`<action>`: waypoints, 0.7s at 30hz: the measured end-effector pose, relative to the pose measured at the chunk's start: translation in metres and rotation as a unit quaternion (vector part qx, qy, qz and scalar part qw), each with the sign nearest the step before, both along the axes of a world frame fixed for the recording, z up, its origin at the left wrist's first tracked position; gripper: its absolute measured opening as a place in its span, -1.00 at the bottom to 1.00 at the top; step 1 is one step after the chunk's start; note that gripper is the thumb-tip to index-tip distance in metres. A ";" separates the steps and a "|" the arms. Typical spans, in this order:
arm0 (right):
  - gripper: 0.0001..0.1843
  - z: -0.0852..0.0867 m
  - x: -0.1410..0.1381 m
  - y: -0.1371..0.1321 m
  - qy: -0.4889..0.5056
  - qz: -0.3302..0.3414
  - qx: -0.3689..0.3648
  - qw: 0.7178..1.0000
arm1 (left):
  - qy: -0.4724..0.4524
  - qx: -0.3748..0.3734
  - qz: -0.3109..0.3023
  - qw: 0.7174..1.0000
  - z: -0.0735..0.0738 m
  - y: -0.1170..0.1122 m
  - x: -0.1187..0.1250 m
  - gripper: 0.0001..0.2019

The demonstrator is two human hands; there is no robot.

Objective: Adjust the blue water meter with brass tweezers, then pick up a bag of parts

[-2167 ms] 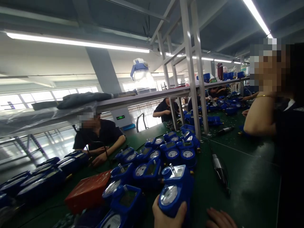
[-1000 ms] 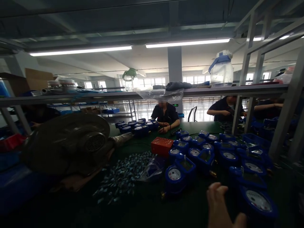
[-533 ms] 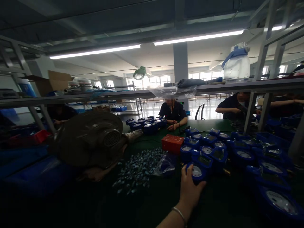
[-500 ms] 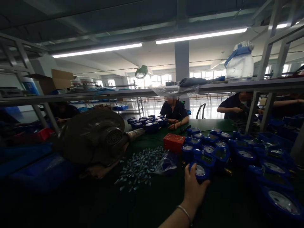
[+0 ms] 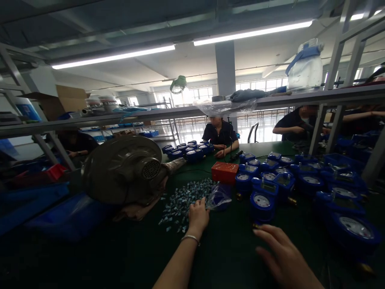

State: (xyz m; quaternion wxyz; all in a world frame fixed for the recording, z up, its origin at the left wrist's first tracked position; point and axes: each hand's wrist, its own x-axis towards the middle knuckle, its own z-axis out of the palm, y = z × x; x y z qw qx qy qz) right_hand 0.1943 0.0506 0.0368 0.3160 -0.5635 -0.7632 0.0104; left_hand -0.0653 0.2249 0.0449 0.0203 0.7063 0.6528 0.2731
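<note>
A loose heap of small light-blue pieces [image 5: 183,202] lies on the dark green table, too small to name surely. My left hand [image 5: 198,216], with a bracelet on the wrist, is at the heap's right edge with its fingers curled down; whatever is under the fingertips is hidden. A blue water meter [image 5: 262,206] with a round white dial stands to the right, its brass end facing me. My right hand [image 5: 279,249] is just in front of that brass end, fingers stretched and thumb apart, seemingly holding nothing. A clear plastic bag [image 5: 218,198] lies beside my left hand.
More blue meters [image 5: 313,180] crowd the right side. A red box [image 5: 224,172] stands behind the bag. A large dark blower [image 5: 123,172] and a blue bin [image 5: 69,216] are on the left. A shelf [image 5: 168,113] crosses above; a person [image 5: 220,138] sits opposite.
My left hand has let go of the front meter and moved left to the heap of blue pieces. My right hand has come into view at lower right. The camera view has shifted slightly.
</note>
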 end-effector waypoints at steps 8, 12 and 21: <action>-0.50 0.023 -0.078 0.143 -0.005 -0.032 -0.094 0.995 | 0.068 0.036 -0.082 0.994 0.012 -0.010 0.002 -0.83; -0.83 0.023 -0.067 0.139 -0.048 -0.010 -0.081 0.996 | 0.035 0.058 -0.131 0.989 0.018 -0.027 -0.003 -0.84; -0.65 -0.001 -0.085 0.007 -0.146 0.067 -0.032 0.986 | -0.214 0.050 -0.092 0.971 -0.021 -0.118 -0.023 -0.75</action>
